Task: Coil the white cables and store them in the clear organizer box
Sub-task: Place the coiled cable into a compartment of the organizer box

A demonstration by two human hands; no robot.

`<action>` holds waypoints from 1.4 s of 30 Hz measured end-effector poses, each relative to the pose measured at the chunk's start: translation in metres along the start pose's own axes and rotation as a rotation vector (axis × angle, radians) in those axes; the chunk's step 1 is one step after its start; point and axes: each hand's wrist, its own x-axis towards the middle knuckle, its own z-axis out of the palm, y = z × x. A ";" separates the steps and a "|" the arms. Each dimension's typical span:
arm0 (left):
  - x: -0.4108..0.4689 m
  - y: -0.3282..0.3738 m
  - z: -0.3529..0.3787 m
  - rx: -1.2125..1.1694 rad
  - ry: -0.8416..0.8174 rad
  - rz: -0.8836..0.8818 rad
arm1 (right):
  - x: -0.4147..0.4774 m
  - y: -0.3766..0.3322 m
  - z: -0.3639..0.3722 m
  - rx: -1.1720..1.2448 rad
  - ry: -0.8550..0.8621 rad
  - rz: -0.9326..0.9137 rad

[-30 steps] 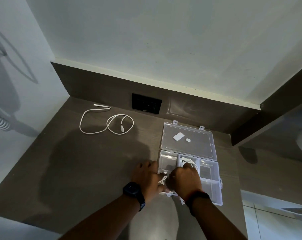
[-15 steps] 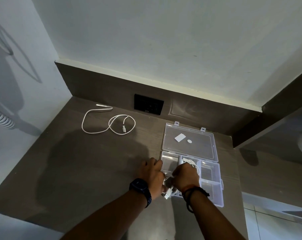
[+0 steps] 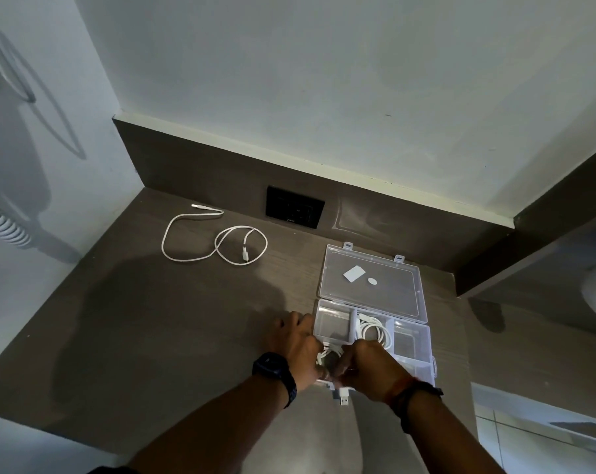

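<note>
The clear organizer box (image 3: 414,340) lies open on the brown counter, lid (image 3: 371,280) flat behind it. One coiled white cable (image 3: 373,331) rests in its middle compartment. My left hand (image 3: 295,343) and my right hand (image 3: 368,369) meet over the box's near-left compartment, both gripping a second coiled white cable (image 3: 327,354). Its USB plug (image 3: 344,396) hangs out over the box's near edge. A third white cable (image 3: 214,242) lies loose and uncoiled at the far left of the counter.
A black wall socket (image 3: 295,207) sits in the brown backsplash behind the counter (image 3: 153,336). A white wall closes the left side. The counter ends just right of the box, with a lower surface and tiled floor beyond.
Both hands have kept working the coil at the box's near-left corner. The USB plug now sticks out below my right hand. The view has shifted slightly.
</note>
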 end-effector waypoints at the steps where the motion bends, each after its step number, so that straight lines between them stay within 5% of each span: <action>1: 0.000 0.001 0.000 -0.008 0.002 -0.001 | -0.002 0.001 -0.002 -0.039 -0.046 -0.018; 10: 0.001 0.002 0.001 -0.010 0.011 -0.017 | -0.006 0.009 -0.002 -0.250 -0.018 -0.119; 30: -0.002 -0.009 0.002 -0.031 0.069 0.119 | -0.002 0.012 0.015 -0.187 0.252 -0.093; 42: -0.003 -0.007 0.006 -0.083 0.102 0.074 | 0.013 -0.004 0.040 -0.309 0.286 0.259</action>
